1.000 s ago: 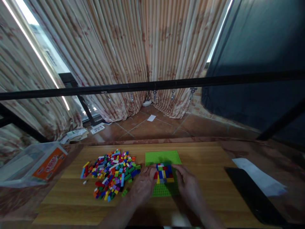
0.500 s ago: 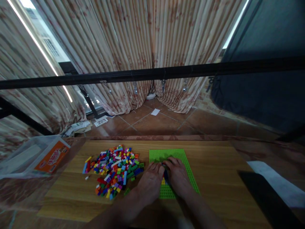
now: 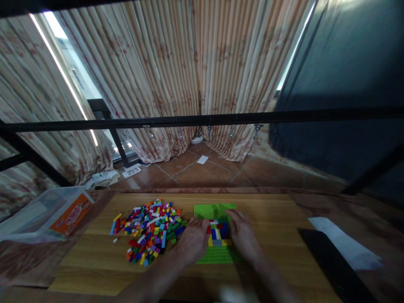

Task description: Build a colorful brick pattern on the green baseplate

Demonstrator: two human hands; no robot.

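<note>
A rectangular layer of toy building bricks (image 3: 217,235) in blue, red, yellow, white and grey sits on the green baseplate (image 3: 216,255). My left hand (image 3: 195,237) lies over the plate's left side, its fingers curled together at the left edge of the brick layer. Whatever those fingertips hold, if anything, is hidden. On the opposite side, my right hand (image 3: 242,235) rests along the right edge of the layer and plate, fingers apart and no brick visible in them. Left of the plate spreads a pile of loose bricks (image 3: 154,225) in many colours.
The wooden table (image 3: 271,244) carries the bricks and plate. A clear plastic box (image 3: 41,210) with an orange label stands at the left. To the right are a black flat object (image 3: 328,256) and a white sheet (image 3: 344,240). A black rail (image 3: 176,122) crosses beyond the table.
My hands have moved apart from the middle of the baseplate to its two sides, uncovering the brick layer. The camera view has shifted slightly.
</note>
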